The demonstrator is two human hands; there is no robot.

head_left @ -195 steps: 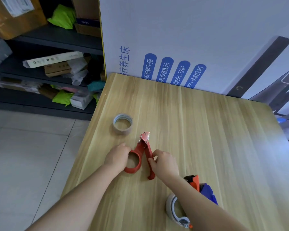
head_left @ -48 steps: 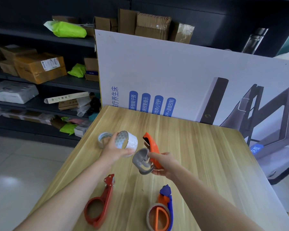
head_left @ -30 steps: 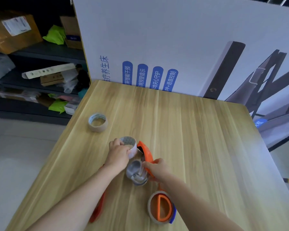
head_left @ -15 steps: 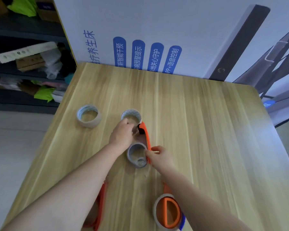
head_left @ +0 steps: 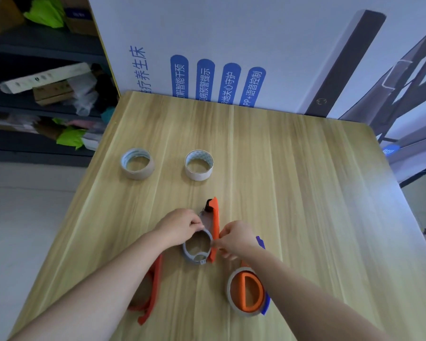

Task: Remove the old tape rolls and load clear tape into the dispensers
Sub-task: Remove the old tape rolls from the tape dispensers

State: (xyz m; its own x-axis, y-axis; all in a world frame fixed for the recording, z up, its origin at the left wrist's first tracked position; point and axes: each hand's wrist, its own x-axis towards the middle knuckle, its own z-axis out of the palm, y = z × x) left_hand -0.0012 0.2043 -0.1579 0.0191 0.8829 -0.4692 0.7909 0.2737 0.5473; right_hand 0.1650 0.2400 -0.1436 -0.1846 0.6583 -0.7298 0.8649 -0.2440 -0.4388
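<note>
Orange dispenser (head_left: pixel 215 217) gripped by left hand (head_left: pixel 180 226) and right hand (head_left: pixel 235 238); red dispenser (head_left: pixel 155 286) half-hidden under forearm

Left hand (head_left: pixel 180 227), right hand (head_left: pixel 234 238) gripping orange dispenser (head_left: pixel 215 223), 2 tape rolls (head_left: pixel 198 165) beyond

We see only our own two arms, a bare left forearm (head_left: pixel 123 271) and a bare right forearm (head_left: pixel 293 279), both uncovered right down to the frame's lower edge, ending in a bare left hand (head_left: pixel 180 226) and a bare right hand (head_left: pixel 236 238).

Matt wood-grain table (head_left: pixel 293 193), smooth orange plastic dispenser (head_left: pixel 215 225)
</note>
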